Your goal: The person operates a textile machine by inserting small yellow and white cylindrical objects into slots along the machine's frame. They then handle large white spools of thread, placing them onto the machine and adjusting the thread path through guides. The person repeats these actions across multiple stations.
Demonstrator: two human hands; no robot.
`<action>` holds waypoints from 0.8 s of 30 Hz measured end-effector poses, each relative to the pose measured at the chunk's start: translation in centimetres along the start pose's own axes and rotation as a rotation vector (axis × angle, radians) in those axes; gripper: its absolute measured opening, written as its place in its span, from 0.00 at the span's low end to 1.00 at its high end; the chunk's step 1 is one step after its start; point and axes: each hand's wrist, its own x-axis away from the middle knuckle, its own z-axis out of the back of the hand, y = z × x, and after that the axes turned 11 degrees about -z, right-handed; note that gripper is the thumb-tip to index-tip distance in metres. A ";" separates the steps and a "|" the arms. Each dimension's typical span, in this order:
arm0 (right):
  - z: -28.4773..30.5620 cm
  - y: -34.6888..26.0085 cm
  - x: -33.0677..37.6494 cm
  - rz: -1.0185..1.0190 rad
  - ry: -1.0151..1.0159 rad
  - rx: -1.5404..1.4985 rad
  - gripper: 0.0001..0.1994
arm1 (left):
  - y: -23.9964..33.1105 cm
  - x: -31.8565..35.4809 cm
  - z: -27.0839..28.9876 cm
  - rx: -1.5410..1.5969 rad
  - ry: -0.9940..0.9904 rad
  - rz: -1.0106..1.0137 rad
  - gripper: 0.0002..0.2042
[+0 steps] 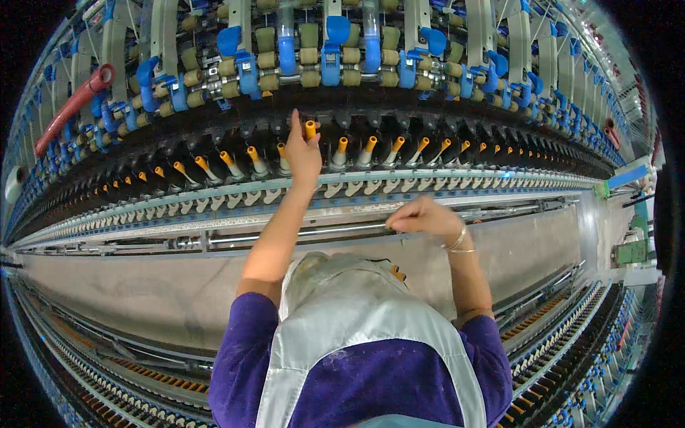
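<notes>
Left hand [305,155] half-hiding tube [310,129], right hand [428,216] blurred

I have a row of bobbins [370,145] running left to right ahead, below the rollers [310,77] and beyond a long rail [399,173]. The left hand [305,155] is over the rail at mid-row, a single bobbin [310,130] between its thumb and index finger. The right hand [427,216] is to its right, nearer me than the rail. Below that lies the apron [357,307]. A second machine [135,364] stands behind, across the floor [143,285].
</notes>
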 end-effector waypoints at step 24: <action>-5.6 -7.6 -13.7 0.133 0.936 0.815 0.07 | -26.0 14.3 -2.3 0.335 -0.257 1.244 0.11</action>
